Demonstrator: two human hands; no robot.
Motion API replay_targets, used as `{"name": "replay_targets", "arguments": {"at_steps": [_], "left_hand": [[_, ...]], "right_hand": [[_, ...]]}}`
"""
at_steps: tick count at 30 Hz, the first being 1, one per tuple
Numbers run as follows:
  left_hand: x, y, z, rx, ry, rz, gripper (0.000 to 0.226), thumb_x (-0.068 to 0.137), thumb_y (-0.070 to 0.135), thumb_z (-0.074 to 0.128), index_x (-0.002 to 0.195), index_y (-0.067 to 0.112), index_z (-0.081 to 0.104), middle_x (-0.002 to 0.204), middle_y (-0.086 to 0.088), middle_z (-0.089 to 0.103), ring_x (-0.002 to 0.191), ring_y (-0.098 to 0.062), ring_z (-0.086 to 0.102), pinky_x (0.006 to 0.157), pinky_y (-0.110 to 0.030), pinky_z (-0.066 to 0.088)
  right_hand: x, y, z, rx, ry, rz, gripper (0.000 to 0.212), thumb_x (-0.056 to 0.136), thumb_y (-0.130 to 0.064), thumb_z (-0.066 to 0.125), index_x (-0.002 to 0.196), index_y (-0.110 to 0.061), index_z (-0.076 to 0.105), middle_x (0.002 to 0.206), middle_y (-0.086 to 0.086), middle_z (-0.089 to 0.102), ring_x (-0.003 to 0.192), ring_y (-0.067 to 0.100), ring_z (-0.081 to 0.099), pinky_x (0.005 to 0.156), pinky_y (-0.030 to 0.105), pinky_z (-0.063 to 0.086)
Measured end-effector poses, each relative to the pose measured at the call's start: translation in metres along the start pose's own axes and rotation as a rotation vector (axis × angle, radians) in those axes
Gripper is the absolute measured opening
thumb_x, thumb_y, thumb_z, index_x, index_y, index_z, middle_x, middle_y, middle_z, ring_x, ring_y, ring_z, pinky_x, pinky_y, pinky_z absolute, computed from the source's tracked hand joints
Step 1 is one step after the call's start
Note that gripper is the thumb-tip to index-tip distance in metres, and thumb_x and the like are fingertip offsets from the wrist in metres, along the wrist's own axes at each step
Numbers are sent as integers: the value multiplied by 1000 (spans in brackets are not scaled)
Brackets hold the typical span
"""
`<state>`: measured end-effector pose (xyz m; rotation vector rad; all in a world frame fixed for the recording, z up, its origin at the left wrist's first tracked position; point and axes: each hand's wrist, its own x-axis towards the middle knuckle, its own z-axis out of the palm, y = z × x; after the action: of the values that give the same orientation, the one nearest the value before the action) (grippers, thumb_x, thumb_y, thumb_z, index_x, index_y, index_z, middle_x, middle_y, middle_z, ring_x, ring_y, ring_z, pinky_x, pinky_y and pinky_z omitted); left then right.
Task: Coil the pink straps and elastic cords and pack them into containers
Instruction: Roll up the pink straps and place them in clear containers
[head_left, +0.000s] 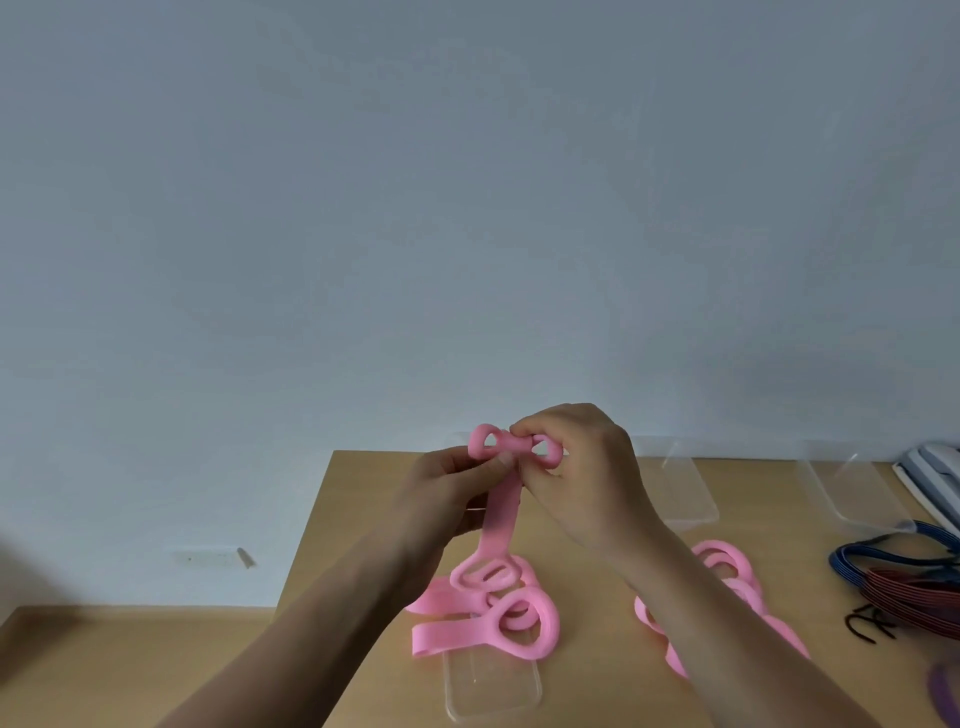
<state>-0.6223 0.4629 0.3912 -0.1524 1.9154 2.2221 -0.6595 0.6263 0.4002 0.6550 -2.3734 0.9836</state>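
Both my hands hold one pink strap (500, 512) up above the wooden table (587, 540). My left hand (452, 486) pinches it just below its looped top end, and my right hand (576, 467) grips the loops from the right. The strap hangs down to a heap of its own rings and flat lengths (498, 605) lying on the table. That heap partly covers a clear plastic container (491, 688) at the front. A second pile of pink straps (727, 582) lies to the right, partly hidden by my right forearm.
Two more clear containers (680, 491) (847, 486) stand along the table's back edge. Blue and red elastic cords (914, 579) lie bunched at the right edge, with a dark hook (865, 626) beside them. A lower wooden surface (130, 665) extends to the left.
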Motion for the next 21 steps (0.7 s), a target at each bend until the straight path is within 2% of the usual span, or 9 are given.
{"name": "replay_targets", "arguments": {"at_steps": [5, 8, 10, 14, 17, 21], "left_hand": [[-1, 5, -1, -40, -70, 37, 37, 97, 37, 62, 113, 8, 77, 120, -23, 72, 98, -27, 65, 92, -40, 51], [0, 3, -5, -83, -74, 27, 33, 89, 28, 63, 113, 9, 77, 116, -19, 74, 99, -26, 66, 91, -40, 51], [0, 1, -6, -92, -88, 33, 28, 92, 21, 61, 112, 11, 78, 116, -15, 76, 100, -25, 69, 92, -41, 54], [2, -2, -5, -137, -82, 22, 31, 88, 23, 65, 113, 10, 77, 114, -17, 76, 101, -25, 71, 89, -38, 57], [2, -5, -3, -164, -57, 5, 36, 86, 22, 69, 118, 7, 75, 108, -17, 75, 97, -25, 69, 86, -38, 56], [1, -8, 0, -121, -29, 32, 44, 81, 22, 68, 121, 6, 72, 115, -19, 76, 95, -24, 71, 88, -40, 56]], "right_hand": [[-4, 1, 4, -73, 37, -90, 16, 73, -4, 82, 77, -15, 71, 81, -5, 66, 82, 20, 58, 68, 34, 50], [-7, 1, 5, -77, 31, -130, 17, 74, -5, 82, 84, -17, 76, 85, -6, 66, 85, 19, 58, 70, 30, 49], [-9, 0, 3, -57, 20, -146, 16, 80, -8, 78, 91, -19, 79, 90, -7, 67, 88, 18, 58, 73, 30, 50], [-13, -2, 0, -21, 18, -142, 23, 82, 0, 70, 96, -15, 79, 93, -6, 68, 91, 18, 59, 76, 31, 51], [-16, -5, -4, 28, 27, -140, 19, 82, 0, 71, 94, -13, 79, 90, -4, 69, 89, 18, 60, 75, 33, 52], [-16, -9, -7, 83, 46, -69, 19, 80, 1, 76, 95, -12, 76, 87, -6, 71, 86, 18, 63, 73, 38, 53]]}}
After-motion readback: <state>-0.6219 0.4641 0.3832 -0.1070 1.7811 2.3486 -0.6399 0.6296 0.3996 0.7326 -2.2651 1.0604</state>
